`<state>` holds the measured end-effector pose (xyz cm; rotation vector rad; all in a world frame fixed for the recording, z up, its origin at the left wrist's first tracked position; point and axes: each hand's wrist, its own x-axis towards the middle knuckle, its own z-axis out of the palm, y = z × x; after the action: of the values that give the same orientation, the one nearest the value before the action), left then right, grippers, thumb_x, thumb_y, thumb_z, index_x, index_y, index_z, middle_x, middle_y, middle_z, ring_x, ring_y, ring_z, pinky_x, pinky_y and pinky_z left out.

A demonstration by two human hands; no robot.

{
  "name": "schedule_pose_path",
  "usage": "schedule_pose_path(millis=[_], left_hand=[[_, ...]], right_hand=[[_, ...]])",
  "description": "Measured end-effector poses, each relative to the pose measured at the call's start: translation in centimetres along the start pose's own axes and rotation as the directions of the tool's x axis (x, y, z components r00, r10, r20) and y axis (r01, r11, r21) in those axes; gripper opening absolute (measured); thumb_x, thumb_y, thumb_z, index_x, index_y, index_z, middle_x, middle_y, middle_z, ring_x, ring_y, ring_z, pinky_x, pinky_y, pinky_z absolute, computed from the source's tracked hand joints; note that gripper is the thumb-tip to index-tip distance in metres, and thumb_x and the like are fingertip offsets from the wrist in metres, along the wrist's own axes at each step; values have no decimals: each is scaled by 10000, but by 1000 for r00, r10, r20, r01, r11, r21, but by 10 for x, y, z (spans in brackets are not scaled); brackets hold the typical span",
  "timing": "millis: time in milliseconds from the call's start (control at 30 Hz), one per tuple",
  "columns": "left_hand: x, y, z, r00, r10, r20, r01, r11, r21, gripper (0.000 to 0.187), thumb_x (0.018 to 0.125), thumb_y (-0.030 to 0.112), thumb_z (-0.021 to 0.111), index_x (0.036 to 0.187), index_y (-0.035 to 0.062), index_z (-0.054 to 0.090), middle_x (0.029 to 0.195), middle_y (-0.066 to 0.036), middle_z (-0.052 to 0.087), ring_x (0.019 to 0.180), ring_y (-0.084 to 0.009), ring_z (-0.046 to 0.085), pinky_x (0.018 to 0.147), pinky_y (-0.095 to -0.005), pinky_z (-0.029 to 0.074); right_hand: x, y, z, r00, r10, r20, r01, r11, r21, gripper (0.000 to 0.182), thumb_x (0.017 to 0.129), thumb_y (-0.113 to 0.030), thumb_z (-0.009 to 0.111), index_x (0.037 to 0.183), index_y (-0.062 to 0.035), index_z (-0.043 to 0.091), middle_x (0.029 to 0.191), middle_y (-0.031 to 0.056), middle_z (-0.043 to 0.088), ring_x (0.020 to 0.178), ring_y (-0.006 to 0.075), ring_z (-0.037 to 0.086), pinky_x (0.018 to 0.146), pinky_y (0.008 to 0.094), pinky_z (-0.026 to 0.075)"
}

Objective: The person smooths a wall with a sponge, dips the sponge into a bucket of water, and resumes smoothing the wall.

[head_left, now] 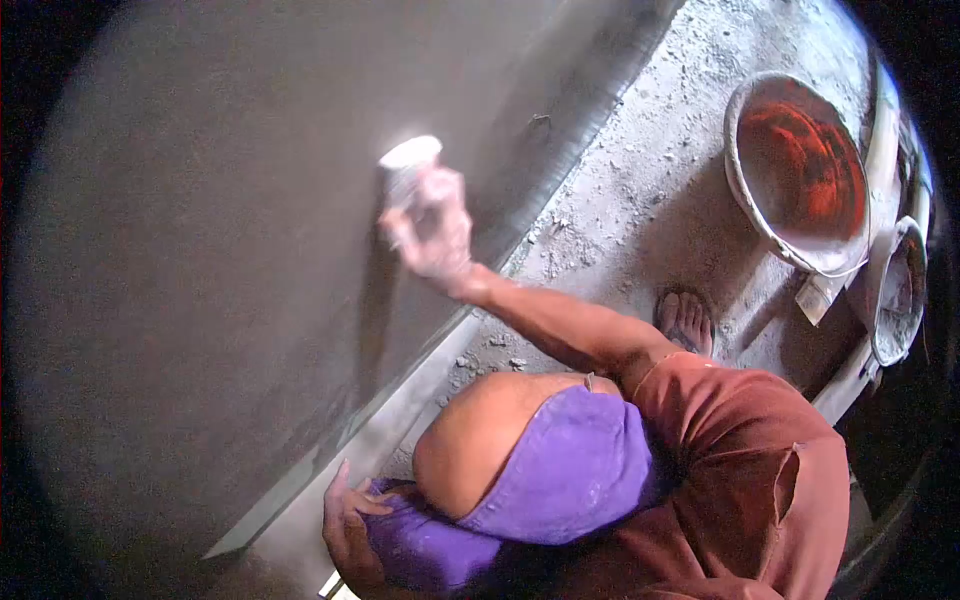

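Note:
My right hand (435, 225), coated in pale dust and blurred by motion, is closed around a small white sponge-like block (412, 155). It holds the block at the smooth grey plastered wall (220, 250); the blur hides the block's exact kind. At the lower left, my left hand (350, 515) rests by the purple shorts (430, 540) at my bent leg. Its visible fingers are spread, with nothing seen in them. My bare knee (500, 425) shows between the two arms.
A round basin (745, 185) with reddish inner walls stands on the rubble-strewn floor (600, 210) at upper right. Another basin (885, 340) leans near a long pale beam (880, 165). My foot (685, 315) is below the first basin. A pale ledge (400, 400) edges the wall's base.

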<state>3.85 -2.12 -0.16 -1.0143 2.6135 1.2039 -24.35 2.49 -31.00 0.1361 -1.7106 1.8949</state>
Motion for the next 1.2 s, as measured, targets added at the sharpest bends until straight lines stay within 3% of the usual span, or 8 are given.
schedule_pose_path(millis=[133, 233, 300, 533, 800, 900, 1033, 1200], left_hand=[[-4, -3, -3, 1000, -8, -12, 8, 1000, 4, 869, 1026, 632, 473, 1469, -115, 443, 741, -79, 625, 792, -249, 675, 1078, -493, 459], [-13, -6, -8, 999, -20, -37, 21, 1000, 12, 876, 1029, 635, 459, 1465, -125, 439, 753, -85, 637, 810, -254, 681, 1088, -506, 449], [-14, -6, -8, 1000, -16, -26, 16, 1000, 21, 880, 1032, 636, 450, 1462, -131, 436, 761, -90, 645, 822, -258, 685, 1094, -515, 441], [4, 1, -2, 994, 52, 95, -55, 998, 24, 904, 1038, 651, 411, 1460, -150, 420, 790, -107, 676, 861, -275, 702, 1113, -545, 421], [-17, -13, -7, 984, -93, -151, 114, 984, 138, 884, 1019, 636, 486, 1451, -134, 455, 715, -69, 610, 784, -233, 673, 1031, -483, 496], [-1, 4, 1, 1000, 24, -7, -24, 999, 35, 857, 1029, 610, 481, 1455, -133, 452, 716, -67, 611, 792, -224, 669, 1036, -470, 493], [4, 0, -3, 996, 36, 82, -39, 999, 34, 910, 1037, 662, 399, 1469, -139, 414, 763, -93, 665, 831, -268, 705, 1101, -552, 430], [-10, 0, -4, 999, -33, -35, 36, 996, 82, 920, 1020, 679, 423, 1462, -128, 443, 732, -78, 638, 790, -234, 673, 1064, -516, 466]], right_hand=[[70, 1, -11, 931, -362, -38, 347, 914, -210, 635, 806, -151, 758, 1389, -11, 549, 1100, 201, 575, 960, 351, 595, 753, 462, 533], [126, 46, -30, 967, 134, -215, -165, 978, -131, 391, 890, -253, 713, 1172, -36, 552, 1101, 199, 563, 1015, 362, 583, 840, 482, 517], [137, 70, -49, 908, 379, -177, -412, 883, -226, 467, 974, -300, 642, 1307, -22, 466, 1170, 226, 543, 1068, 394, 564, 916, 503, 485], [54, 7, -10, 996, -79, -43, 73, 991, -109, 663, 897, -183, 745, 1454, -43, 413, 1221, 223, 494, 1108, 368, 552, 975, 489, 479], [114, 84, -36, 928, 304, -218, -329, 940, -91, 476, 1004, -276, 616, 1361, -2, 462, 1103, 209, 501, 1054, 374, 519, 912, 495, 452], [42, 25, 2, 973, 126, -196, -83, 974, 210, 583, 901, -164, 745, 1377, 31, 471, 1132, 218, 510, 1026, 365, 560, 911, 503, 489], [79, -7, -16, 947, -314, 66, 321, 932, -166, 667, 855, -168, 792, 1446, -94, 491, 1253, 216, 514, 1093, 397, 563, 879, 500, 541], [101, 48, -25, 980, 133, -148, -146, 986, -82, 523, 906, -175, 733, 1349, -43, 489, 1188, 199, 512, 1055, 354, 563, 904, 448, 507]])
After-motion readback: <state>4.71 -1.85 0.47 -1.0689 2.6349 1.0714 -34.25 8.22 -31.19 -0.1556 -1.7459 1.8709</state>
